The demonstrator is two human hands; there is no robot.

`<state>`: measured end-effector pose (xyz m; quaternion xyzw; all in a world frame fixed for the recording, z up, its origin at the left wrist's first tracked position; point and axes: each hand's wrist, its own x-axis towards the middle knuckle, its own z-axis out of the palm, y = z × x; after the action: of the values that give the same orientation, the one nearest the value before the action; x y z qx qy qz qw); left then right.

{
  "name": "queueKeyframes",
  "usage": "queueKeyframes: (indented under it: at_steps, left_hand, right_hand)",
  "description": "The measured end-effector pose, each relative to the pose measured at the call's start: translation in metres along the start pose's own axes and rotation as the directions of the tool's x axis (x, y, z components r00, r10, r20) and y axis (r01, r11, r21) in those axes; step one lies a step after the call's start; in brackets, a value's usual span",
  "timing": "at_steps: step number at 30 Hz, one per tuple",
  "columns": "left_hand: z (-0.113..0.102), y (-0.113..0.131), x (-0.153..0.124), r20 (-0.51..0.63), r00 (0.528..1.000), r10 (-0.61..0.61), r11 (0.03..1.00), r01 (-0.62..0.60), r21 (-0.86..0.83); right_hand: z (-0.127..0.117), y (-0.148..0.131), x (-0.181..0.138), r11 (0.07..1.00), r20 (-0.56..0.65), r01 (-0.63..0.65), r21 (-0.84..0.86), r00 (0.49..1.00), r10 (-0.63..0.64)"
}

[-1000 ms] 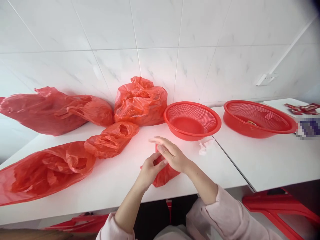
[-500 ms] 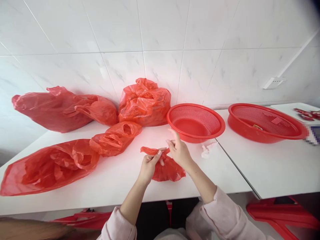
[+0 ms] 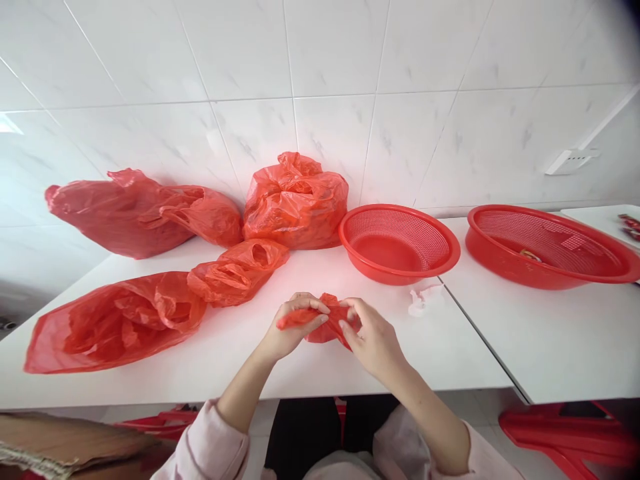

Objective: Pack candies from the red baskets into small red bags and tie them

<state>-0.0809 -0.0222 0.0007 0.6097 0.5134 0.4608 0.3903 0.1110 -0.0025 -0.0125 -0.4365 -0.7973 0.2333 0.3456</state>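
- A small red bag (image 3: 325,335) is held between both hands over the front part of the bench (image 3: 475,367)
- Its twisted end is pinched in the left hand (image 3: 290,330), the fingers closed on the plastic
- The bag is touched by the right hand (image 3: 375,337), the fingers bent and slightly parted around the plastic; whether it is gripped cannot be told
- Behind, a bulky red bag (image 3: 295,207) is placed beside a round red basket (image 3: 370,233)
- A crumpled tissue (image 3: 420,303) is seen near that basket
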Motion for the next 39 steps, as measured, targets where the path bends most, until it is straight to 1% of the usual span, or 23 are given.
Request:
queueKeyframes:
  at_steps: [2, 3, 5, 8, 10, 12, 14, 16, 17, 19, 21, 23, 24, 25, 26, 28, 30, 32, 34, 36, 38, 39]
  left_hand:
    - [-0.003, -0.001, -0.001, -0.006, 0.999, 0.037, 0.997, -0.036, 0.071]
    - [-0.004, -0.002, -0.002, 0.002, 0.999, 0.053, 0.994, -0.053, 0.096]
    - [-0.004, -0.002, -0.005, 0.029, 0.997, 0.075, 0.989, -0.078, 0.123]
    - [-0.004, -0.002, -0.009, 0.066, 0.994, 0.082, 0.99, -0.088, 0.105]
    - [-0.004, -0.002, -0.012, 0.096, 0.992, 0.082, 0.994, -0.088, 0.061]
    - [-0.003, -0.001, -0.015, 0.131, 0.988, 0.082, 0.996, -0.085, 0.014]
    - [-0.002, -0.001, -0.017, 0.149, 0.986, 0.075, 0.997, -0.074, -0.013]
    - [0.0, -0.003, -0.018, 0.129, 0.99, 0.062, 0.998, -0.061, -0.012]
    - [0.001, -0.005, -0.019, 0.099, 0.994, 0.054, 0.999, -0.054, -0.002]
    - [0.005, -0.01, -0.019, 0.003, 0.999, 0.045, 0.998, -0.046, 0.036]
    - [0.01, -0.016, -0.019, -0.116, 0.992, 0.052, 0.994, -0.04, 0.1]
    - [0.017, -0.021, -0.019, -0.221, 0.972, 0.082, 0.984, -0.043, 0.174]
    - [0.019, -0.023, -0.019, -0.261, 0.96, 0.103, 0.977, -0.049, 0.206]
    - [0.021, -0.024, -0.019, -0.294, 0.948, 0.124, 0.971, -0.055, 0.232]
    - [0.023, -0.024, -0.018, -0.322, 0.936, 0.142, 0.966, -0.06, 0.252]
    - [0.024, -0.022, -0.018, -0.361, 0.918, 0.162, 0.96, -0.061, 0.275]
    - [0.023, -0.018, -0.019, -0.366, 0.918, 0.155, 0.958, -0.05, 0.281]
    - [0.021, -0.012, -0.02, -0.34, 0.931, 0.134, 0.96, -0.037, 0.278]
    - [0.018, -0.007, -0.023, -0.309, 0.944, 0.113, 0.962, -0.026, 0.272]
    - [0.014, -0.003, -0.026, -0.292, 0.952, 0.092, 0.963, -0.011, 0.269]
    - [0.009, 0.0, -0.029, -0.275, 0.959, 0.072, 0.963, 0.005, 0.268]
    - [0.006, 0.001, -0.03, -0.262, 0.963, 0.06, 0.964, 0.013, 0.267]
  right_hand:
    - [-0.002, -0.003, 0.008, 0.993, -0.077, 0.111, 0.047, 0.991, -0.108]
    - [-0.001, -0.004, 0.012, 0.986, -0.081, 0.144, 0.082, 0.987, -0.137]
    - [0.004, -0.005, 0.016, 0.976, -0.016, 0.141, 0.165, 0.99, -0.14]
    - [0.016, 0.0, 0.016, 0.958, 0.121, 0.05, 0.282, 0.989, -0.088]
    - [0.022, 0.005, 0.014, 0.942, 0.171, 0.005, 0.336, 0.983, -0.067]
    - [0.024, 0.009, 0.012, 0.921, 0.202, 0.014, 0.388, 0.974, -0.1]
    - [0.024, 0.011, 0.011, 0.907, 0.257, 0.034, 0.42, 0.954, -0.155]
    - [0.026, 0.013, 0.01, 0.924, 0.297, 0.041, 0.381, 0.941, -0.164]
    - [0.028, 0.012, 0.008, 0.944, 0.3, 0.046, 0.326, 0.942, -0.149]
    - [0.034, 0.01, 0.003, 0.984, 0.263, 0.076, 0.162, 0.958, -0.117]
    - [0.04, 0.004, -0.004, 0.993, 0.209, 0.117, -0.002, 0.971, -0.114]
    - [0.044, -0.004, -0.012, 0.986, 0.159, 0.134, -0.095, 0.98, -0.118]
    - [0.044, -0.007, -0.015, 0.988, 0.14, 0.126, -0.095, 0.984, -0.112]
    - [0.042, -0.01, -0.017, 0.993, 0.131, 0.106, -0.054, 0.987, -0.098]
    - [0.039, -0.012, -0.017, 0.997, 0.134, 0.068, 0.024, 0.988, -0.071]
    - [0.031, -0.012, -0.013, 0.968, 0.164, -0.055, 0.243, 0.986, 0.015]
    - [0.022, -0.01, -0.004, 0.88, 0.196, -0.159, 0.448, 0.978, 0.076]
    - [0.016, -0.007, 0.005, 0.791, 0.225, -0.188, 0.583, 0.972, 0.066]
    - [0.015, -0.005, 0.012, 0.73, 0.25, -0.196, 0.655, 0.968, 0.035]
    - [0.015, -0.005, 0.014, 0.699, 0.268, -0.218, 0.681, 0.963, 0.039]
    - [0.015, -0.006, 0.013, 0.71, 0.26, -0.22, 0.669, 0.964, 0.053]
    - [0.015, -0.007, 0.012, 0.733, 0.249, -0.203, 0.65, 0.967, 0.047]
